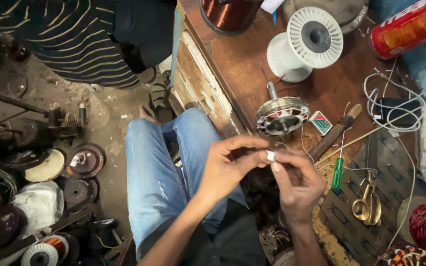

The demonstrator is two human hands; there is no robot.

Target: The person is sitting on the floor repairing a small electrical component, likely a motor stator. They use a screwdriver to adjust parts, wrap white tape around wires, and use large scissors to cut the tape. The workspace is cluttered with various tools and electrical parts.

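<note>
- Both hands met over the person's lap, just off the front edge of the wooden worktop (252, 64).
- Left hand (228, 165) and right hand (297, 182) pinched one small white piece (270, 155) between them; fingertips of both closed on it from opposite sides, so neither hand was nearer.
- The piece looked like a short strip of paper or sleeving, pale and matte; too small to tell its long axis for certain.
- A fine wire (304, 145) ran from the pinch up toward the motor stator (282, 116), which lay near the worktop's front edge, beyond the fingers and slightly right.
- Stator: round, stacked steel laminations, dull grey, with a stub shaft pointing toward the back.
- Behind it stood an empty white plastic spool (304, 42), ribbed flange; a reel of copper wire (228, 14) at the back edge.
- Right of the hands: green-handled screwdriver (338, 172), wooden-handled hammer (334, 133), brass-coloured scissors (367, 204), coiled white cable (393, 106).
- Blue jeans (159, 167) below; dusty floor with more reels at left.
</note>
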